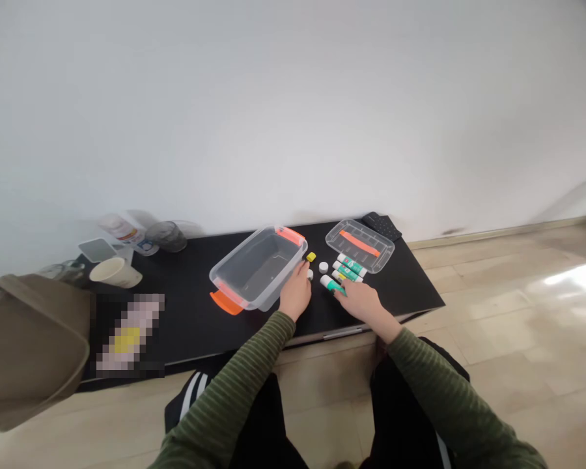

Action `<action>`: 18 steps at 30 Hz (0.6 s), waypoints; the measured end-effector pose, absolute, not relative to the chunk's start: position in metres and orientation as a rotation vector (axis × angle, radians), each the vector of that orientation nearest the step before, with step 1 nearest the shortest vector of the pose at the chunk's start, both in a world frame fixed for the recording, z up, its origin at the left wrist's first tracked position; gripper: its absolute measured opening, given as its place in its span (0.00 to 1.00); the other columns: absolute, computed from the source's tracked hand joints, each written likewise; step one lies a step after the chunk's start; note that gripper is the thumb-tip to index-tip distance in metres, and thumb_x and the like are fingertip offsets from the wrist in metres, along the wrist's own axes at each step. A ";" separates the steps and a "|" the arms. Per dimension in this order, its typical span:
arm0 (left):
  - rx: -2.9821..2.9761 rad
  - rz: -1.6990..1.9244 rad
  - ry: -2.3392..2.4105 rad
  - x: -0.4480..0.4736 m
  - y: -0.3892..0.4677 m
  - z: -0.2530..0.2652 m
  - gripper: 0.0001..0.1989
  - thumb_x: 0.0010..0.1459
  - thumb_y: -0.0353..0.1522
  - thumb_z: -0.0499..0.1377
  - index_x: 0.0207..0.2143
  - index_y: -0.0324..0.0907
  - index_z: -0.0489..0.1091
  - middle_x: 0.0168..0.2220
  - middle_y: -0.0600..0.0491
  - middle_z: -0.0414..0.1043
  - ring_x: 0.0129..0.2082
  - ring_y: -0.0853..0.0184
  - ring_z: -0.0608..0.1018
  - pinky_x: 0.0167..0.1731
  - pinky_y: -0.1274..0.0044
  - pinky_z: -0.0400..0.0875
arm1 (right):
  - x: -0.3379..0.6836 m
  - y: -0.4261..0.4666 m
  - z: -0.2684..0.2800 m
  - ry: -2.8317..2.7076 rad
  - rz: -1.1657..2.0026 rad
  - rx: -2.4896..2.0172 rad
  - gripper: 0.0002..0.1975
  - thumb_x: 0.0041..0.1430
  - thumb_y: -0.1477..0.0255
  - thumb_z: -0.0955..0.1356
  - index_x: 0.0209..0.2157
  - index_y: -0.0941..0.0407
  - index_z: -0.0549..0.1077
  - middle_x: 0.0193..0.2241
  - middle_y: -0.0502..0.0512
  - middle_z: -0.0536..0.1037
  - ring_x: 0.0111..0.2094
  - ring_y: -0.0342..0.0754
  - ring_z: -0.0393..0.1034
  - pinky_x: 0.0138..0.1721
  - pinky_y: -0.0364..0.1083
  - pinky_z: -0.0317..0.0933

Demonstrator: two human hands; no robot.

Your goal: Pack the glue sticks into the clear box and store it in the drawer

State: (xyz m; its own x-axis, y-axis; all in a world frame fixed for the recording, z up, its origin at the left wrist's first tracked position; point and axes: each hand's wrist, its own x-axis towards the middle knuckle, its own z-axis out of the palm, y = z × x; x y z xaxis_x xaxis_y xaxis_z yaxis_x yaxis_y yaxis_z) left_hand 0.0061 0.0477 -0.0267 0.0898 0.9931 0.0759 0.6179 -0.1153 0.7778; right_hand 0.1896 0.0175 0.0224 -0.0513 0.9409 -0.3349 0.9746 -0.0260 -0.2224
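My left hand [297, 290] is beside the right wall of a clear plastic box [254, 301] with orange latches. Its fingers are closed around a small white cap [310, 275], partly hidden by them. My right hand [360, 301] is closed on the near end of a green-and-white glue stick [331, 284], which lies low over the black table. Just beyond it, several similar glue sticks [350, 264] lie side by side. Between the hands stands another white cap [323, 267], and a small yellow piece [311, 256] sits by the box.
A clear lid [383, 258] with an orange handle lies at the back right, near a dark dotted item [383, 225]. On the left are a paper cup [114, 272], a dark glass [166, 236], a white bottle [129, 234] and a brown bag-like object [34, 352]. A wall stands behind the table [190, 326].
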 end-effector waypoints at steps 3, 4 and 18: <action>2.028 0.519 1.644 0.006 0.051 -0.030 0.28 0.59 0.22 0.51 0.62 0.42 0.62 0.68 0.40 0.56 0.61 0.51 0.69 0.58 0.61 0.66 | 0.185 0.020 0.018 2.123 -0.608 2.092 0.21 0.67 0.58 0.59 0.51 0.56 0.71 0.45 0.66 0.79 0.47 0.60 0.74 0.43 0.53 0.64; 2.082 0.443 1.652 0.007 0.051 -0.031 0.27 0.59 0.22 0.51 0.61 0.42 0.62 0.67 0.39 0.57 0.60 0.51 0.70 0.56 0.62 0.67 | 0.183 0.021 0.016 2.127 -0.605 2.092 0.20 0.67 0.58 0.59 0.50 0.56 0.71 0.45 0.65 0.79 0.47 0.60 0.74 0.43 0.53 0.64; 2.160 0.017 1.768 0.005 0.020 -0.001 0.09 0.64 0.27 0.51 0.47 0.38 0.61 0.45 0.41 0.73 0.46 0.56 0.78 0.42 0.71 0.69 | 0.146 0.027 -0.016 2.358 -0.274 2.010 0.15 0.64 0.65 0.66 0.47 0.59 0.71 0.48 0.66 0.75 0.50 0.57 0.69 0.44 0.50 0.65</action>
